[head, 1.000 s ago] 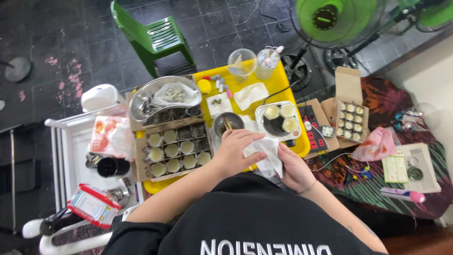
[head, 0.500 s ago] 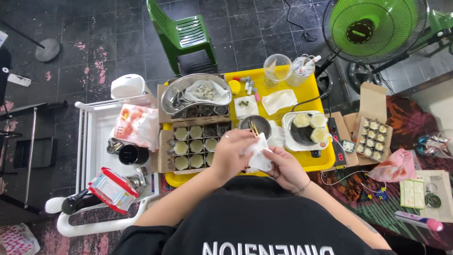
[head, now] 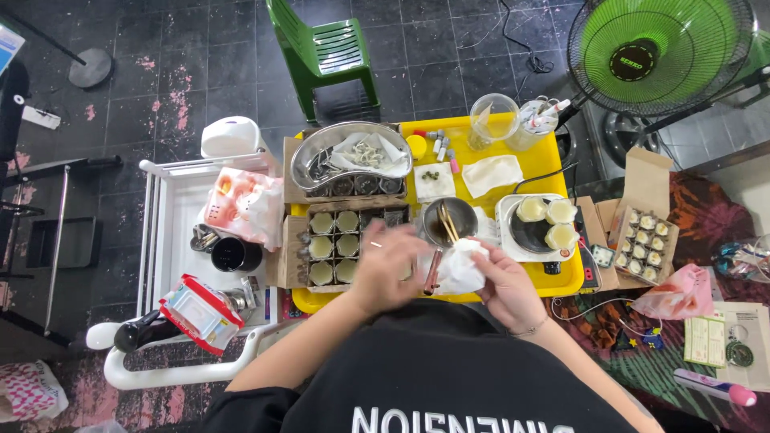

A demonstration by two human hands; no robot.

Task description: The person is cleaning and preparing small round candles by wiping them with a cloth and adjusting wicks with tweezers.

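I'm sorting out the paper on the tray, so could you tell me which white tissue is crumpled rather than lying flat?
The crumpled tissue in the right hand; the two near the tray's far side lie flat.

Bowl (head: 450,221) right of cup box (head: 337,244)

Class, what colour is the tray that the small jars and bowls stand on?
The tray is bright yellow, seen clearly in the head view.

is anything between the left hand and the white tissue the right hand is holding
Nothing visible blocks it. The right hand grips the crumpled white tissue over the near edge of the yellow tray. The left hand, motion-blurred, sits right beside it; only a thin reddish stick shows in the gap between them.
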